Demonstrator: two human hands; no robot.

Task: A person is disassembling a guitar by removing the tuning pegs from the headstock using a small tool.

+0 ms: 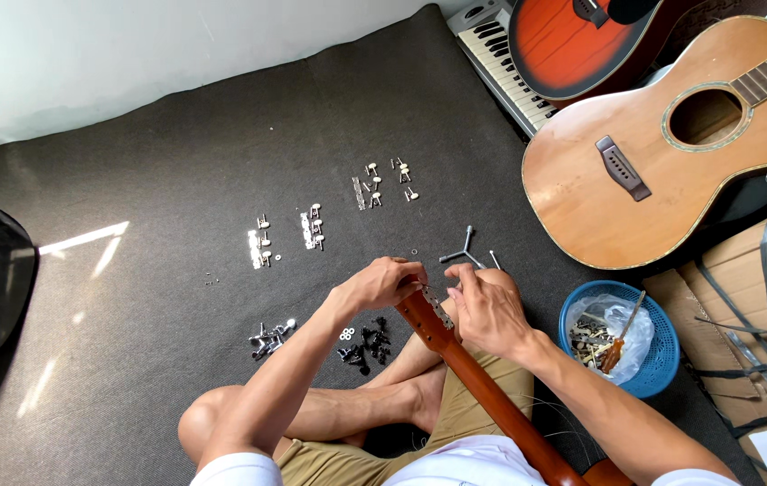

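At lower centre, both hands, the left hand (381, 282) and right hand (486, 306), pinch closed on a tuner plate (438, 309) at the guitar headstock (421, 317); a slip could drop small hardware onto the dark mat (176, 180).

A dark grey mat (221, 153) covers the floor. On it lie rows of silver tuning machines (311, 229), a second cluster of them (381, 184), a pile of black tuner parts (365, 346), a small silver heap (270, 338), a three-armed wrench (464, 252) and a blue basket (662, 360)
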